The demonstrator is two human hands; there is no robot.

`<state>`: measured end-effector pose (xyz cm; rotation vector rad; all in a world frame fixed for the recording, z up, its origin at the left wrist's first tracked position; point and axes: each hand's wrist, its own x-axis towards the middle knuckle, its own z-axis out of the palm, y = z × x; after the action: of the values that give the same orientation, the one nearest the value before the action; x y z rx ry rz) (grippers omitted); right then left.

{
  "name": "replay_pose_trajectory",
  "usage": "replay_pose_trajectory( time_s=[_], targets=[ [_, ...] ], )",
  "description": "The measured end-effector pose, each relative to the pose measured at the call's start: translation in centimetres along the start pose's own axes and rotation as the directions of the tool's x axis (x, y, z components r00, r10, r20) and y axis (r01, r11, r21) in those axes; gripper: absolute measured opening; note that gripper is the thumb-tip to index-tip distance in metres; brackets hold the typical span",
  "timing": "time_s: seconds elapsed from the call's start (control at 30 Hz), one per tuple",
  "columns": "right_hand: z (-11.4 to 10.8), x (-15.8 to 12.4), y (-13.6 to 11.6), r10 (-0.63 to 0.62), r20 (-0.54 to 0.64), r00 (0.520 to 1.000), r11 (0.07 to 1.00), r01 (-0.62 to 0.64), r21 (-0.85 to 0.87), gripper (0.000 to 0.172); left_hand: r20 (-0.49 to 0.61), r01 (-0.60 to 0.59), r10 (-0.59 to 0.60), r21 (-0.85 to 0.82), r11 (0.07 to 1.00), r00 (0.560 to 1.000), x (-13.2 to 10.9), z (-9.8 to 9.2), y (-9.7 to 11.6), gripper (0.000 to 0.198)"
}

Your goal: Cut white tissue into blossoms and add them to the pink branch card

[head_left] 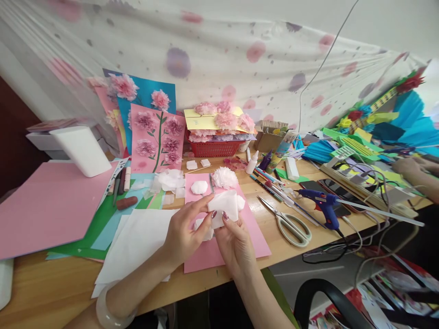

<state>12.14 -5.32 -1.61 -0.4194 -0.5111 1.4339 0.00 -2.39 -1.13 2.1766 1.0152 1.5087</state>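
Observation:
Between both hands I hold a folded piece of white tissue paper (224, 205) above a pink sheet of card (245, 240). My left hand (187, 226) pinches its left edge between thumb and fingers. From below, my right hand (236, 240) grips it with the thumb on its front face. On the card lie a round-cut white tissue stack (199, 187) and a fluffy white paper flower (225, 177). Another white tissue piece (205, 230) shows partly behind my left fingers. Loose white tissue scraps (168, 180) lie to the left of the card.
Scissors (290, 224), a blue glue gun (322, 203) and pencils (269, 185) lie to the right. White sheets (137, 242) and pink card (51, 205) are on the left. Behind stand a red basket (216, 149) and a pink flower picture (157, 139). A person's hand (409, 169) is far right.

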Motion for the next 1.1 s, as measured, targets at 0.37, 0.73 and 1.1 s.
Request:
replay_pose_trajectory(
  time_s=[0.37,0.73,1.1],
  targets=[
    [0.3,0.2,0.4,-0.006,-0.126,0.992,1.0,0.005,-0.005,0.029,-0.026,0.248,-0.256,-0.173,0.953,0.966,-0.3,0.5,0.3,0.05],
    [0.9,0.7,0.6,0.015,-0.151,0.988,0.997,-0.004,0.074,0.026,0.003,0.056,-0.056,-0.116,0.992,0.998,-0.1,0.2,-0.1,0.022],
    [-0.9,0.8,-0.1,-0.022,-0.19,0.982,0.989,-0.006,-0.149,0.035,0.172,0.339,-0.305,-0.225,0.914,0.937,0.5,0.4,-0.1,0.024]
  ],
)
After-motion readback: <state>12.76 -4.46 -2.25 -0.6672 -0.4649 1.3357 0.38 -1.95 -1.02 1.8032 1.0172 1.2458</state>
